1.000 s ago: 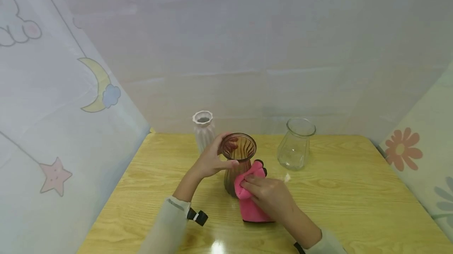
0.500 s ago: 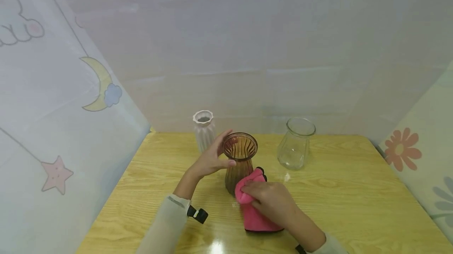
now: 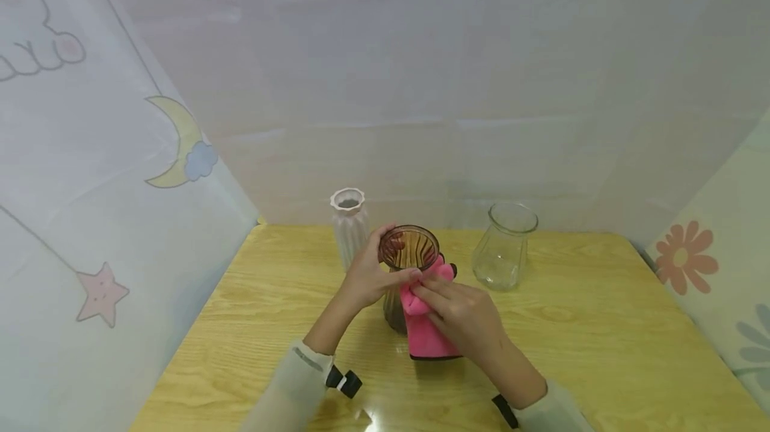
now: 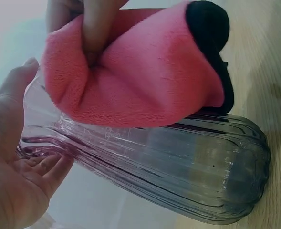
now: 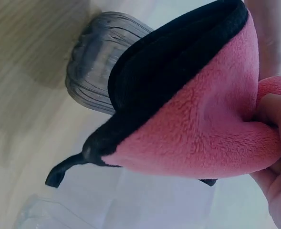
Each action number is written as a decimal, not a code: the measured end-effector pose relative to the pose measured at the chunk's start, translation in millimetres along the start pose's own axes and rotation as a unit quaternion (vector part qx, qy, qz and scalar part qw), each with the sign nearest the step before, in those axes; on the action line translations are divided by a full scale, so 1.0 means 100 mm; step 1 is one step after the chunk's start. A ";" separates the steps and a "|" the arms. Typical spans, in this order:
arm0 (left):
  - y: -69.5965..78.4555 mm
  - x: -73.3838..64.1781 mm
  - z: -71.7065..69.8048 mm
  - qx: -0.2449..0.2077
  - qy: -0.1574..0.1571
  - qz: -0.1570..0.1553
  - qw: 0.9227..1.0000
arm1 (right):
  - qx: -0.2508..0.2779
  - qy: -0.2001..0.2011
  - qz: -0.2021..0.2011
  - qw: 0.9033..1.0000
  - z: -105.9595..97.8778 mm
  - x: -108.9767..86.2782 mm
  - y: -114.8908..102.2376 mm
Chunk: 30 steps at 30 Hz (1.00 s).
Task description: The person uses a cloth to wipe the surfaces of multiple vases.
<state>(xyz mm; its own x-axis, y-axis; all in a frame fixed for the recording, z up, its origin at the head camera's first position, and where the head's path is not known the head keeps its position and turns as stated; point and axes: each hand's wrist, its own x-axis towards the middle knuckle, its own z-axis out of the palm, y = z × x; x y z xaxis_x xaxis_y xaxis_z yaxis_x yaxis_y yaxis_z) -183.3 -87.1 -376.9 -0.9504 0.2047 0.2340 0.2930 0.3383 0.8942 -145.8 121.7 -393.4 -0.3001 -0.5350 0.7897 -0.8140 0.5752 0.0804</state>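
A ribbed glass vase (image 3: 394, 315), reddish at the flared top and grey toward its base, stands on the table. My left hand (image 3: 368, 277) grips it round the neck, thumb at the near side and fingers behind. In my right hand (image 3: 468, 318) a pink cloth (image 3: 427, 340) with dark edging is pinched between thumb and fingers. The cloth lies against the vase's upper right side, close to my left thumb. In the left wrist view the cloth (image 4: 145, 81) covers part of the vase (image 4: 192, 167). In the right wrist view, it hides the vase's neck.
A white fluted vase (image 3: 350, 228) stands just behind my left hand. To the right rear is a clear glass vase (image 3: 499, 258). The wooden table (image 3: 577, 338) meets a pale hanging sheet at its back edge, with printed sheets at both sides.
My right hand and the cloth slid down the vase a little, then rose to just below the rim. My left thumb has shifted rightward across the neck.
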 end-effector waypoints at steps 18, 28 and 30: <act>-0.24 0.37 -0.27 -0.137 -0.230 0.103 0.958 | 0.026 -0.162 0.017 0.986 0.23 -0.43 -0.19; -0.25 0.31 -0.30 -0.146 -0.211 0.073 0.964 | 0.080 -0.183 0.064 0.978 0.18 -0.45 -0.10; -0.23 0.25 -0.27 -0.128 -0.174 0.076 0.973 | 0.081 -0.143 0.065 0.984 0.13 -0.44 -0.07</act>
<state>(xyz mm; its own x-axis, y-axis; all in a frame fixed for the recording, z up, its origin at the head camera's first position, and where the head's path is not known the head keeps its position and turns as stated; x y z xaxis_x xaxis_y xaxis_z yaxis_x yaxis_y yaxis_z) -216.8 -114.3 -381.5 -0.7920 0.5485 0.2681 0.3506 0.0491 0.9352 -133.6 133.1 -436.4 -0.5157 -0.6285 0.5822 -0.8214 0.5560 -0.1272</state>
